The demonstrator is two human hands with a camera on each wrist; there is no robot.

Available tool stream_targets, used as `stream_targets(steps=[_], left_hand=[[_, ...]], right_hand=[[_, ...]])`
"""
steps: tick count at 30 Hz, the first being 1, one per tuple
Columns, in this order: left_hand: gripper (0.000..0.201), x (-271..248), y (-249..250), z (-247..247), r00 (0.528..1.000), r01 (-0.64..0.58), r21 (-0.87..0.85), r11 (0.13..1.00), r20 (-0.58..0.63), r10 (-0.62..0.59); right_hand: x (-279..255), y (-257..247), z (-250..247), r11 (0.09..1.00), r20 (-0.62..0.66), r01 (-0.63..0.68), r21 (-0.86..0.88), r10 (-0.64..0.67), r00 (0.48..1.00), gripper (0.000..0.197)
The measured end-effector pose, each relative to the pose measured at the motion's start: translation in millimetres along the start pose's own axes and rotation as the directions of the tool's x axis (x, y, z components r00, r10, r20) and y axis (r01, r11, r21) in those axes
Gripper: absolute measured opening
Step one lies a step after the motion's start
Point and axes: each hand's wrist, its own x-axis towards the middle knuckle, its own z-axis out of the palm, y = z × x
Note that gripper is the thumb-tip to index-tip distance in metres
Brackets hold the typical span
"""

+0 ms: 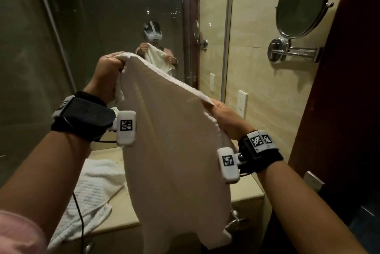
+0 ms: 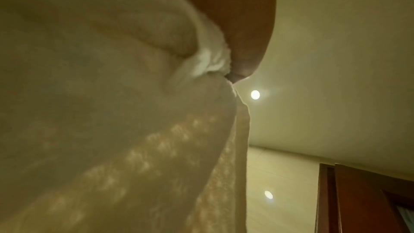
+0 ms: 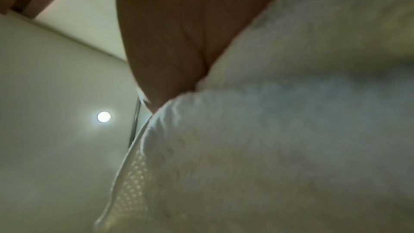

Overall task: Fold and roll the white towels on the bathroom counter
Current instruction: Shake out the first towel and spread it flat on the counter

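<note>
Holding the white towel [image 1: 174, 151] up in the middle of the frame, the person has it stretched between both hands, above the desk [image 1: 123, 212] at the lower centre. The left hand [image 1: 107, 77], in the upper left of centre, has its fingers [image 1: 112, 59] curled tight round one bunched top corner; the left wrist view shows the cloth gathered into a knot of pleats under the thumb. The right hand [image 1: 224, 116], lower and right of centre, pinches the other end of the top hem, fingers pressed together on the cloth, though its fingertips are hidden behind the towel. The top edge slopes down from upper left to right, so the towel hangs skewed, its lower corner drooping at the bottom of the frame, below the desk's front edge. A second towel [image 1: 92, 192] lies crumpled on the desk at the lower left, not yet folded. The step in hand looks like squaring the towel before the first fold. To do it well, I would level the two hands so the hem runs straight, let the left hand release its bunch and take only the true corner, and pull gently apart until the cloth hangs flat. Then bring corner to corner, or lay it on the bare part of the desk right of the other towel. A wall mirror [image 1: 92, 27] fills the upper left
</note>
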Motion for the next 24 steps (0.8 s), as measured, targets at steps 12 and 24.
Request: stream_targets(steps=[12,24], left_hand=[[0.021,-4,-33,-26,0.999,0.032,0.520,0.854,-0.011,-0.030],[0.015,-13,-100,-17,0.996,-0.059,0.831,0.553,0.087,-0.025]], right_hand=[[-8,5,-39,0.908,-0.263,-0.002,-0.419,-0.119,0.957,0.018],[-16,32,-88,0.549,-0.480,-0.323,-0.771,-0.167,0.861,0.015]])
